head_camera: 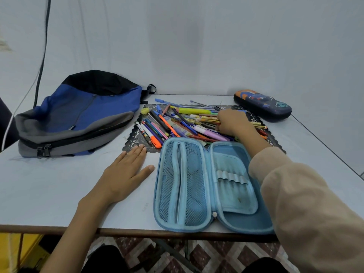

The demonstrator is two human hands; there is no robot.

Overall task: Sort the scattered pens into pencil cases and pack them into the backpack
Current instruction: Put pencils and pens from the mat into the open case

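Observation:
A light blue pencil case point(204, 184) lies unzipped and spread flat at the table's near edge, with nothing in its mesh pocket or pen loops. Behind it, a heap of pens and pencils point(177, 123) covers a black lace mat point(137, 138). My right hand point(232, 123) reaches into the right side of the heap, fingers curled round a bundle of thin pencils. My left hand point(126, 172) rests flat on the table left of the case, fingers straight. A blue, grey and black backpack point(78, 117) lies zipped at the left. A dark printed pencil case point(263, 105) sits closed at the far right.
The white table point(59, 184) backs onto a white wall, and its right edge runs diagonally past the dark case. A black cable point(42, 56) hangs down the wall behind the backpack. Patterned floor and a yellow object show below the near edge.

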